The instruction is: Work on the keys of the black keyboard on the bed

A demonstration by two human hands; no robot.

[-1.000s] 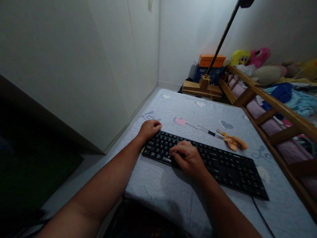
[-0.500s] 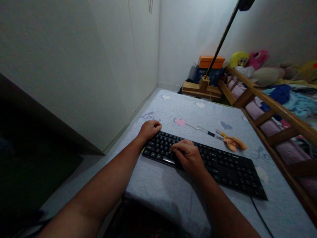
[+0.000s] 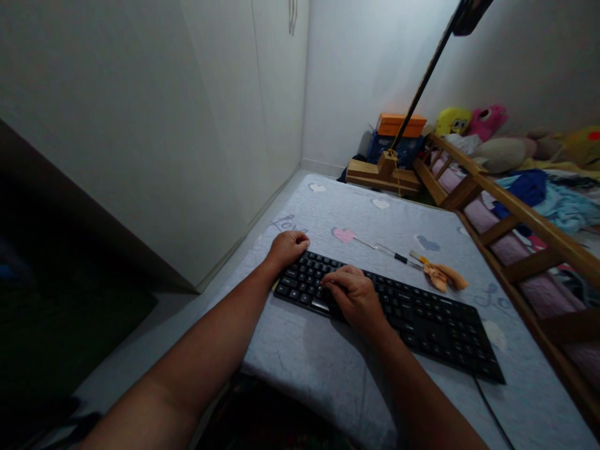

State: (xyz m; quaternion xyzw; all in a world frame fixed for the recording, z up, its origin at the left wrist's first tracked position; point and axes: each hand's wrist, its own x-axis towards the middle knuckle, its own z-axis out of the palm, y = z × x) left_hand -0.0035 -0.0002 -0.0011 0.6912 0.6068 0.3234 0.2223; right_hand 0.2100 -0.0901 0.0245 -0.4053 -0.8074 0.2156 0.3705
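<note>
A black keyboard (image 3: 435,325) lies on a pale blue, heart-patterned cover (image 3: 300,356). My left hand (image 3: 287,248) is closed at its far left corner, fingers curled against the edge. Over the letter keys, my right hand (image 3: 356,292) has thumb and fingertips pinched together; whatever is between them is too small to make out. Part of the keyboard is hidden under this hand. Beyond the keys lie a thin wire tool with a black grip (image 3: 400,257), a small brush (image 3: 419,257) with a yellow band, and a crumpled orange cloth (image 3: 435,277).
A pale wardrobe (image 3: 225,137) rises on the left. Along the right runs a wooden bed rail (image 3: 529,206), with clothes and plush toys behind it. A wooden stand (image 3: 387,169) with a leaning black pole and an orange box (image 3: 402,124) are at the far end. The keyboard cable (image 3: 492,412) trails toward me.
The view has shifted slightly, so the scene sits a little lower. Both hands keep nearly the same places on the keyboard.
</note>
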